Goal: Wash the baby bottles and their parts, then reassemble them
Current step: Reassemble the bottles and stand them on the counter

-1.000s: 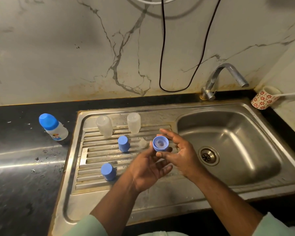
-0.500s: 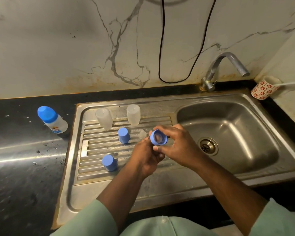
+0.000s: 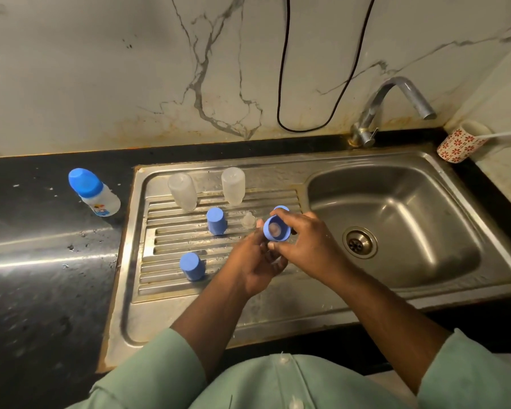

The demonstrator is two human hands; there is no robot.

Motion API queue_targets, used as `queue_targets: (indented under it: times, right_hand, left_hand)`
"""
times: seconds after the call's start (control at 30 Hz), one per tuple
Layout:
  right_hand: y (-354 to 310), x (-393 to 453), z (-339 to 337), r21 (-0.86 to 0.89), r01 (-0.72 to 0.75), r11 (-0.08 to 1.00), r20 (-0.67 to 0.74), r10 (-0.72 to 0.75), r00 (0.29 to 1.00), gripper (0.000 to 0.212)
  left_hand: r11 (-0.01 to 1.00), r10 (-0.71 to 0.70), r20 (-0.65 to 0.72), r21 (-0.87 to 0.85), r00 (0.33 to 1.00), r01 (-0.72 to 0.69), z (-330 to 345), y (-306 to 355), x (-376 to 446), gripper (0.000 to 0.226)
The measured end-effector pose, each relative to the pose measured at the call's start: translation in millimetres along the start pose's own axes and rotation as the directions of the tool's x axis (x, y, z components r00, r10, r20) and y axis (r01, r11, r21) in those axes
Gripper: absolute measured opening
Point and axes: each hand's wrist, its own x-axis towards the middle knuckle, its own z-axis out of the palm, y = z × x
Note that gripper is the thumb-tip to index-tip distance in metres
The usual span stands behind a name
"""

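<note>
— Both hands meet over the drainboard (image 3: pixel 165 249), just left of the basin (image 3: pixel 410 225). Which one has the blue ring?

— Right hand (image 3: pixel 304 246). Its fingers curl over the ring (image 3: pixel 275 229) and the thumb pinches it from below, open side turned toward the camera. Something pale shows inside it; I cannot tell whether that is a teat.

— And the left hand (image 3: pixel 255 262)?

— Palm up under the ring, fingers loosely curled. Its fingertips reach the ring, but whether it grips anything I cannot tell.

— What is on the drainboard?

— Two clear bottles (image 3: pixel 182 191) (image 3: pixel 233 185), upside down at the back, side by side but apart. Two blue caps: one (image 3: pixel 216 221) in the middle, one (image 3: pixel 191 266) nearer the front edge. A clear teat (image 3: pixel 248 220) sits between the middle cap and the hands. Another blue piece (image 3: pixel 281 208) peeks out just behind the right hand's fingers.

— Anything off the sink?

— An assembled bottle (image 3: pixel 96 193) with a blue cap stands on the black counter (image 3: pixel 42 276) to the left, well apart from the rest. At the back right, a tap (image 3: pixel 396 95) curves over the basin, and a red-flowered cup (image 3: pixel 456 146) stands in the corner with a white handle sticking out. A black cable (image 3: pixel 281 84) loops down the marble wall (image 3: pixel 101 69).
</note>
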Motion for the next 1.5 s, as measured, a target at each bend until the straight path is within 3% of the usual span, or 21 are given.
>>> queue_targets:
  times: [0.13,0.3,0.4,0.47,0.53,0.57,0.63,0.7,0.8,0.87,0.9,0.93,1.0,1.03,1.13,1.17,1.27,1.33,1.4,1.43,1.5]
  right_hand:
    - [0,7,-6,-0.019,0.023,1.0,0.032,-0.022,0.999,0.05]
    - [5,6,-7,-0.147,0.109,0.983,0.061,-0.101,0.993,0.054]
    - [7,2,2,-0.17,0.105,0.98,0.057,-0.096,0.994,0.037]
    - [9,1,7,-0.058,-0.046,0.997,0.077,0.05,0.996,0.029]
    - [12,4,0,0.283,-0.351,0.892,0.28,0.273,0.92,0.028]
    - [16,5,-5,0.459,-0.503,0.732,0.449,0.298,0.843,0.028]
    - [26,7,-15,0.554,-0.699,0.453,0.671,0.254,0.697,0.032]
    - [35,9,-20,0.506,-0.736,0.451,0.708,0.271,0.652,0.034]
    - [42,13,-17,0.325,-0.526,0.786,0.426,0.375,0.823,0.038]
    - [38,14,-12,0.228,-0.19,0.955,-0.036,0.203,0.978,0.039]
    - [36,15,-6,0.188,-0.055,0.981,-0.175,0.088,0.981,0.038]
    - [36,16,0,0.131,-0.006,0.991,-0.166,0.028,0.986,0.034]
    - [31,17,12,-0.055,-0.155,0.986,0.1,0.16,0.982,0.019]
    - [32,18,19,-0.111,-0.189,0.976,0.129,0.203,0.971,0.016]
    - [31,25,23,0.026,-0.057,0.998,-0.122,0.06,0.991,0.028]
    - [30,27,23,0.037,-0.049,0.998,-0.092,0.052,0.994,0.029]
    - [35,28,19,0.016,-0.184,0.983,0.135,0.18,0.974,0.031]
    - [39,27,12,0.055,-0.144,0.988,0.076,0.14,0.987,0.039]
    - [38,27,4,0.107,-0.098,0.989,-0.018,0.1,0.995,0.045]
    - [38,27,-1,0.147,-0.093,0.985,-0.077,0.105,0.991,0.047]
    - [44,27,-11,0.264,-0.097,0.96,-0.19,0.15,0.97,0.05]
  left_hand:
    - [0.995,0.061,0.168,-0.09,0.984,-0.046,-10,3,-1,0.041]
    - [0.985,0.148,0.071,-0.097,0.986,-0.141,-7,6,1,0.025]
    - [0.886,0.428,-0.061,0.222,0.902,-0.406,-6,-2,-1,0.007]
    - [0.562,0.688,0.047,0.596,0.724,-0.573,-5,-6,-1,0.012]
    - [0.387,0.721,0.15,0.723,0.677,-0.573,-6,-6,-4,0.02]
    - [0.383,0.704,0.168,0.728,0.69,-0.568,-8,-4,-5,0.017]
    - [0.428,0.667,0.179,0.702,0.723,-0.569,-14,-1,-7,0.004]
    - [0.489,0.645,0.125,0.691,0.754,-0.532,-20,7,-8,0.013]
    - [0.446,0.681,0.048,0.765,0.73,-0.466,-28,30,-5,0.012]
    - [0.31,0.685,0.095,0.859,0.723,-0.407,-31,47,0,0.014]
    - [0.209,0.69,0.136,0.903,0.711,-0.376,-31,56,2,0.017]
    - [0.078,0.704,0.19,0.937,0.684,-0.34,-29,64,5,0.021]
    - [-0.235,0.71,0.334,0.942,0.62,-0.238,-21,80,13,0.032]
    - [-0.362,0.699,0.388,0.916,0.6,-0.171,-16,88,19,0.04]
    - [-0.544,0.66,0.404,0.838,0.633,0.032,-3,114,44,0.068]
    - [-0.564,0.637,0.372,0.822,0.675,0.079,0,120,53,0.077]
    - [-0.581,0.513,0.279,0.809,0.812,0.089,4,129,72,0.084]
    - [-0.562,0.464,0.27,0.826,0.844,0.045,2,133,81,0.075]
    - [-0.444,0.477,0.272,0.895,0.836,-0.038,5,139,81,0.065]
    - [-0.273,0.509,0.261,0.953,0.821,-0.133,10,143,77,0.061]
    - [0.316,0.587,0.167,0.854,0.792,-0.414,22,153,63,0.054]
